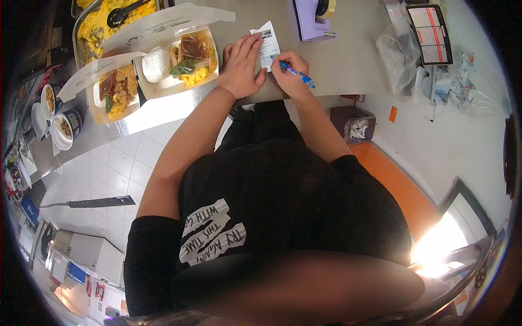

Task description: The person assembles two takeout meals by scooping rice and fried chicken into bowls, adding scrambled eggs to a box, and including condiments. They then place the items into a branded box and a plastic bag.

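On the steel counter point(348, 70) lies a small white paper slip point(268, 54) with print on it. My left hand point(239, 68) rests flat at its left edge, fingers stretched out and the thumb apart. A blue pen point(300, 77) is gripped in my right hand point(292, 70), its tip down at the slip's lower right part. Left of my left hand stands an open takeaway box point(214, 41) holding a white mound that looks like rice, yellow scrambled egg, a green leaf and a sauce packet. A second open box point(98, 117) with fried pieces and egg sits beside it.
A tray point(80, 41) of scrambled egg with a black spoon point(120, 16) is at the far left. Two paper cups point(73, 124) stand near the counter's left end. A purple tape dispenser point(311, 24), plastic bags point(396, 60) and a waste bin point(340, 119) are to the right.
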Demonstrator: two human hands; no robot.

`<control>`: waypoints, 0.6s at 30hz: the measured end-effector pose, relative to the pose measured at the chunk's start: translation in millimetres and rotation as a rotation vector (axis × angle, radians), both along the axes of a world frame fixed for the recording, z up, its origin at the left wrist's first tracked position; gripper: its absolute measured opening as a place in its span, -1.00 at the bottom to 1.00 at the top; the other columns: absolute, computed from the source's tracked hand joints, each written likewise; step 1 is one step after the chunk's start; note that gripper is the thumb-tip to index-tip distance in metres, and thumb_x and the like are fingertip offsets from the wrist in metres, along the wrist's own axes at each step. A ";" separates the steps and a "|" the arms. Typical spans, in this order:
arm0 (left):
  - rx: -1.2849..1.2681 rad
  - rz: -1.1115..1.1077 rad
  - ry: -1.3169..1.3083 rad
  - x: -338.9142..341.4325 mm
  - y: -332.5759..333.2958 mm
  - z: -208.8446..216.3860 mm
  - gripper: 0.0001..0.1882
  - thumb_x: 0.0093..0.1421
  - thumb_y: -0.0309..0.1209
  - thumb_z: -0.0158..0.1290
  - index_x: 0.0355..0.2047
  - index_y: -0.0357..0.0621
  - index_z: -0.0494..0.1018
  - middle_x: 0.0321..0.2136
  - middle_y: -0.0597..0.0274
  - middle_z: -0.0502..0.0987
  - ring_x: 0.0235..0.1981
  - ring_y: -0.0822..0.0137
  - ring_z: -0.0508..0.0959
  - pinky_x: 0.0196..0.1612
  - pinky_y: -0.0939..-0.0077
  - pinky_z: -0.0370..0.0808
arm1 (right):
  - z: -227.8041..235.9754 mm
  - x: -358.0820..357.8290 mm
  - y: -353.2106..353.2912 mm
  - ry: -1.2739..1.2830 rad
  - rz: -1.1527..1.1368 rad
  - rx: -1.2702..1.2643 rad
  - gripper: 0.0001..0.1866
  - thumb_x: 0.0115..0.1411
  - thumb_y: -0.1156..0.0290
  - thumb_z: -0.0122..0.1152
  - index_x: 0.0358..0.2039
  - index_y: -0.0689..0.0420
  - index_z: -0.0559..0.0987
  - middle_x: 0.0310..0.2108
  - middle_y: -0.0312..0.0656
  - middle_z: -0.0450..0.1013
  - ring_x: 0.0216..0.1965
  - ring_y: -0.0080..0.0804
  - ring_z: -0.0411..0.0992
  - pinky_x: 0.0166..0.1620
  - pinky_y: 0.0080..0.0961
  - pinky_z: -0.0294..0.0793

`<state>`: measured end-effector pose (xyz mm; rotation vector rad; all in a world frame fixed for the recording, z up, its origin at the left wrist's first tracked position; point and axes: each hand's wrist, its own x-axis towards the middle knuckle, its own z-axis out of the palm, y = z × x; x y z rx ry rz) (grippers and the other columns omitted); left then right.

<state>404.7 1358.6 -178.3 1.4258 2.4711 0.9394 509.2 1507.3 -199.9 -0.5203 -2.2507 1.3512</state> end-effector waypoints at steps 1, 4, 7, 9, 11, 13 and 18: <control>0.010 0.000 0.003 -2.0 0.4 0.9 -0.18 -0.04 -0.26 0.16 0.23 -0.28 0.18 0.26 0.08 0.19 0.30 0.08 0.14 0.21 0.09 0.09 | 0.0 -0.3 0.0 0.018 0.026 -0.068 -0.83 0.00 0.47 0.39 -0.47 0.14 0.52 -0.55 -0.14 0.48 -0.53 -0.29 0.50 -0.42 -0.41 0.47; -0.001 0.007 -0.006 -0.1 1.1 5.8 -0.18 -0.05 -0.25 0.16 0.23 -0.28 0.18 0.25 0.07 0.20 0.30 0.08 0.14 0.21 0.09 0.09 | 5.1 7.3 1.9 -0.030 0.170 -0.005 -0.83 0.00 0.47 0.38 -0.46 0.13 0.51 -0.55 -0.14 0.48 -0.53 -0.28 0.50 -0.42 -0.41 0.47; 0.006 0.000 0.011 -2.6 0.7 -1.1 -0.17 -0.05 -0.23 0.16 0.23 -0.27 0.18 0.25 0.07 0.20 0.30 0.08 0.14 0.21 0.09 0.09 | 1.6 0.2 -0.2 -0.031 0.161 0.039 -0.82 0.00 0.48 0.38 -0.44 0.13 0.50 -0.55 -0.15 0.47 -0.52 -0.33 0.49 -0.43 -0.44 0.45; 0.006 0.004 0.014 -0.8 0.0 -1.9 -0.18 -0.05 -0.22 0.15 0.23 -0.27 0.18 0.25 0.07 0.20 0.30 0.09 0.14 0.21 0.09 0.09 | 6.6 2.0 -0.5 -0.037 0.182 0.128 -0.83 0.02 0.50 0.37 -0.46 0.13 0.50 -0.56 -0.17 0.46 -0.52 -0.37 0.48 -0.43 -0.47 0.44; 0.003 0.001 0.026 -1.9 0.3 -1.6 -0.18 -0.04 -0.22 0.14 0.23 -0.28 0.18 0.25 0.07 0.20 0.30 0.09 0.14 0.21 0.09 0.09 | 3.8 2.8 -1.8 -0.026 0.089 0.118 -0.84 0.03 0.51 0.35 -0.44 0.13 0.49 -0.54 -0.17 0.46 -0.50 -0.42 0.47 -0.42 -0.49 0.43; 0.000 0.003 0.036 -1.9 0.3 -1.2 -0.18 -0.04 -0.21 0.14 0.23 -0.28 0.18 0.25 0.07 0.20 0.30 0.08 0.14 0.20 0.09 0.09 | -7.0 2.0 -2.7 -0.007 -0.105 0.011 -0.82 0.04 0.52 0.33 -0.39 0.15 0.48 -0.49 -0.16 0.47 -0.46 -0.45 0.46 -0.40 -0.51 0.42; -0.006 0.010 -0.005 -0.6 -1.2 2.8 -0.17 -0.03 -0.25 0.15 0.25 -0.23 0.15 0.25 0.06 0.19 0.30 0.04 0.14 0.22 0.05 0.09 | 18.4 -9.6 19.4 -0.320 0.066 -0.302 -0.54 0.03 0.44 0.35 -0.11 0.23 0.34 -0.30 -0.01 0.47 -0.29 -0.30 0.50 -0.21 -0.43 0.47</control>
